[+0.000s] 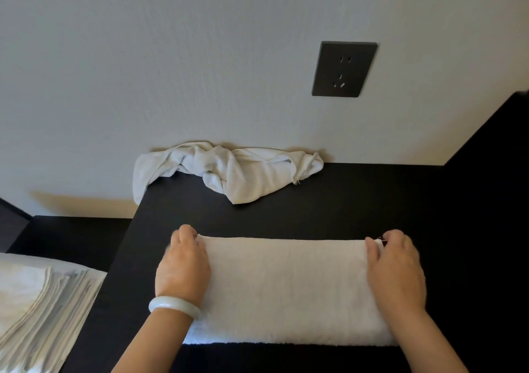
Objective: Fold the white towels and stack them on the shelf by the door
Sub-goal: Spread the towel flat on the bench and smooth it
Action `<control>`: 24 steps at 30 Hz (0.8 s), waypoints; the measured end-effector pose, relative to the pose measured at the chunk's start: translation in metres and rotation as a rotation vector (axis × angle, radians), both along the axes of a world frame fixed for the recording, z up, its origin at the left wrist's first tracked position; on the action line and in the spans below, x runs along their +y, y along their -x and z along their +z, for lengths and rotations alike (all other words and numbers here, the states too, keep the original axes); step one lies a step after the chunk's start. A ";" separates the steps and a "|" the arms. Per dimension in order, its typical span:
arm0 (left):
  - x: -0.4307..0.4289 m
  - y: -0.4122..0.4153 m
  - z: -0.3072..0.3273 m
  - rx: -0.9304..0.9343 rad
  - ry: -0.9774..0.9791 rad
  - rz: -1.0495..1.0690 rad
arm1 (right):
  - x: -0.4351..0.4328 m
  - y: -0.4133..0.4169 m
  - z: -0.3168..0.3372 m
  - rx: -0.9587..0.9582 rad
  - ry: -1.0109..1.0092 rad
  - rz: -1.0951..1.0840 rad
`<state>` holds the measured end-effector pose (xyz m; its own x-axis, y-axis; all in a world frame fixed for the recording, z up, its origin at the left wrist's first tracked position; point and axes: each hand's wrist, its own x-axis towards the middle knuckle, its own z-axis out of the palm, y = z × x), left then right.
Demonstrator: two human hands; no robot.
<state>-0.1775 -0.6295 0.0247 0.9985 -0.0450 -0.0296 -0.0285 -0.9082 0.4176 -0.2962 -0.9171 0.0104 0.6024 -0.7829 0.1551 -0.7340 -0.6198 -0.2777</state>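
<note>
Hands (183, 264) (396, 269) palm-down, gripping towel (286, 287) corners

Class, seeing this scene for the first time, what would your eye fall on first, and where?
The folded towel lies bright on the black table, its far corners held by the left hand and the right hand. Behind it a crumpled towel is bunched against the wall, one end hanging off the table's left edge. A dark socket stands out on the pale wall above.
</note>
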 end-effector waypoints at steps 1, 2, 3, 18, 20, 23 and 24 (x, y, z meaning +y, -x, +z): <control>-0.002 -0.001 0.000 -0.096 -0.057 -0.059 | 0.003 0.001 0.004 0.008 0.075 0.043; -0.007 0.001 0.001 -0.199 -0.092 -0.137 | 0.009 0.001 0.008 -0.005 0.140 0.103; -0.016 0.006 0.001 -0.300 -0.083 -0.237 | 0.020 -0.001 0.011 -0.042 0.177 0.187; -0.040 0.049 -0.051 -0.169 -0.292 -0.571 | 0.041 0.023 -0.035 0.195 0.011 0.507; -0.031 0.046 -0.053 -0.168 -0.319 -0.549 | 0.026 0.033 -0.027 0.240 -0.007 0.465; -0.026 0.044 -0.052 -0.125 -0.357 -0.560 | 0.010 0.042 -0.014 0.214 -0.163 0.521; -0.029 0.044 -0.050 -0.124 -0.362 -0.560 | 0.008 0.045 -0.007 0.159 -0.276 0.529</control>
